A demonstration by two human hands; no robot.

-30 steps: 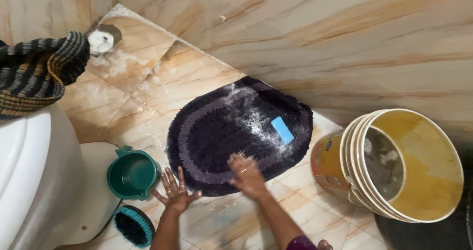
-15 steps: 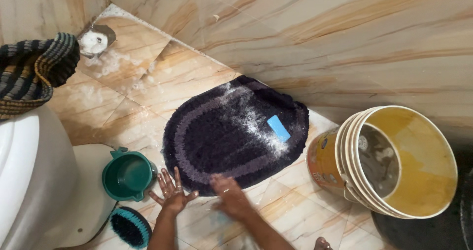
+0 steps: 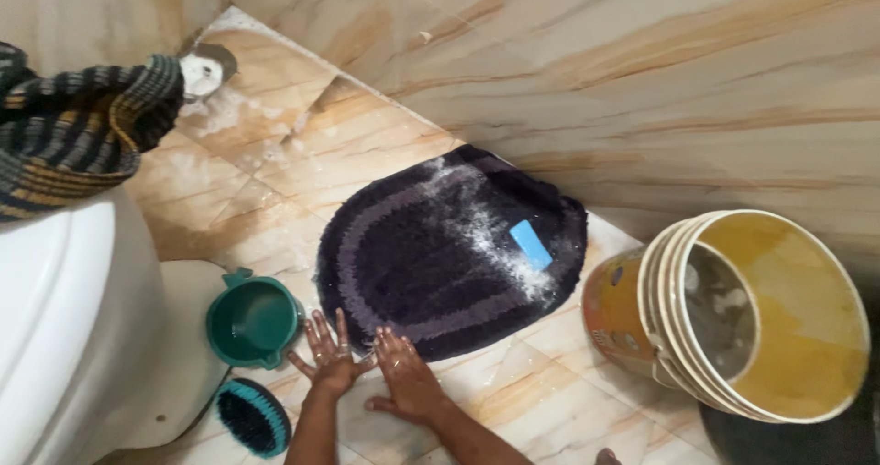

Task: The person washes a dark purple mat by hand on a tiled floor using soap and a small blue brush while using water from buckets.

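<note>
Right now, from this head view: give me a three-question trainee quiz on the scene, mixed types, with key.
1. True or false: the blue bar lies on the rug.
2. What sits closest to the left hand? A) bucket B) green mug C) striped cloth
3. Fill in: both hands lie ____ on the floor, at the rug's near edge.

Key: 1 true; 2 B; 3 flat. The right hand is open too, fingers spread, holding nothing.
</note>
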